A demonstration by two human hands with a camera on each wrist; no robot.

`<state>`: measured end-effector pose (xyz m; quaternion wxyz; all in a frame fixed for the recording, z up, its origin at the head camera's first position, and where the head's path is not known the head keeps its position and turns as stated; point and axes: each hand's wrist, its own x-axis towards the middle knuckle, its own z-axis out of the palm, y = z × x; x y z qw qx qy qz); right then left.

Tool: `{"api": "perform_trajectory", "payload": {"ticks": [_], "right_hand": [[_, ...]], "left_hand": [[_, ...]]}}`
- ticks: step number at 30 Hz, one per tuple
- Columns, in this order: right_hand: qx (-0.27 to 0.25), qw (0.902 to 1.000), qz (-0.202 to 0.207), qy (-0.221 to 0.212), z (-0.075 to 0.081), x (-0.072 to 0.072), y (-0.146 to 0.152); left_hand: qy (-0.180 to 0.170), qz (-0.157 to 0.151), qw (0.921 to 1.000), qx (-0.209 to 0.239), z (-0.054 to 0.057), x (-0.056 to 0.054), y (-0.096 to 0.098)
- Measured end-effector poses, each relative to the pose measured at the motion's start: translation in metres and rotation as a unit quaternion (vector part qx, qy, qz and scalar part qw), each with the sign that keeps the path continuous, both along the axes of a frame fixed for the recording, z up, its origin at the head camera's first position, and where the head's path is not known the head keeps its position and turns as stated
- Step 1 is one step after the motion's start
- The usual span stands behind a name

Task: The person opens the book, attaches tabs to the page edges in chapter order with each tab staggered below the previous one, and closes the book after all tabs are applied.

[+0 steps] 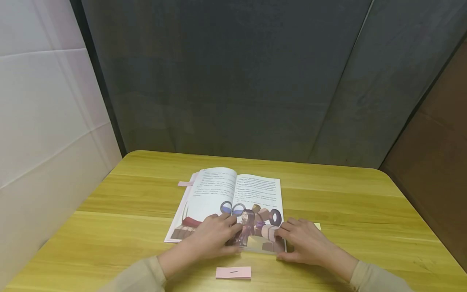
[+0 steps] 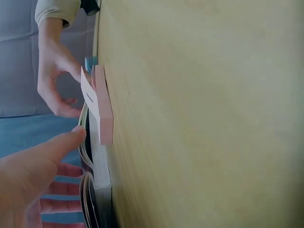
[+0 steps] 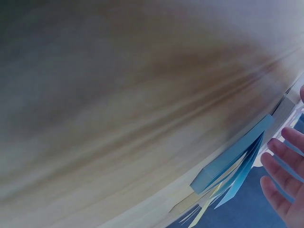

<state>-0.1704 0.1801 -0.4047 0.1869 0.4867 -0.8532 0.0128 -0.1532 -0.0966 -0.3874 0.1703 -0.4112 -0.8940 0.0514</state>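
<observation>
An open book (image 1: 215,186) with printed text and coloured drawings lies on the table. My left hand (image 1: 215,235) rests over its lower middle, near the fold, with the fingers spread loosely. At the lower right edge of the right page, my right hand (image 1: 304,243) touches the book, thumb by the corner. The left wrist view shows the left fingers (image 2: 61,189) extended along the raised page edges. In the right wrist view the right fingers (image 3: 282,156) are fairly straight beside the book. Between my forearms, a pink sticky note pad (image 1: 233,273) with a short dark mark lies before the book.
A pink tab (image 1: 185,183) sticks out from the book's left side. Beside the right hand, a blue sticky note pad (image 3: 232,154) and yellow strips (image 3: 206,209) lie on the wooden table (image 1: 365,211). A dark partition (image 1: 237,81) stands behind the table.
</observation>
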Motion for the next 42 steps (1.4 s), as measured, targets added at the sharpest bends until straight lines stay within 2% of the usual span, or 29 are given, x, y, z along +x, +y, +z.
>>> {"api": "perform_trajectory", "payload": {"ticks": [2,9,19,24,28,35,39,42], "right_hand": [[0.000,1.0000,-0.001,0.000,0.000,0.000,0.000],[-0.002,0.9999,0.001,0.013,0.000,0.000,0.000],[-0.003,1.0000,-0.003,-0.008,0.001,0.002,0.000],[-0.012,0.9999,0.000,-0.007,0.000,0.001,0.000],[-0.008,1.0000,0.001,-0.005,0.001,0.001,-0.001],[0.001,0.9998,-0.002,-0.017,0.002,0.002,-0.001],[-0.004,0.9998,0.001,-0.021,0.002,0.002,-0.001],[-0.007,0.9997,0.001,-0.025,0.001,0.002,-0.001]], "left_hand": [[-0.006,0.006,1.0000,0.001,0.000,-0.001,0.001],[-0.059,0.019,0.9975,0.034,0.004,-0.003,-0.002],[-0.074,0.010,0.9945,0.073,0.004,-0.005,-0.012],[-0.067,0.009,0.9933,0.094,0.005,-0.004,-0.019],[-0.047,0.001,0.9942,0.096,0.006,-0.001,-0.024],[-0.023,-0.030,0.9934,0.108,0.008,0.006,-0.027],[0.009,-0.056,0.9905,0.125,0.009,0.006,-0.028],[0.036,-0.070,0.9904,0.113,0.011,0.006,-0.028]]}}
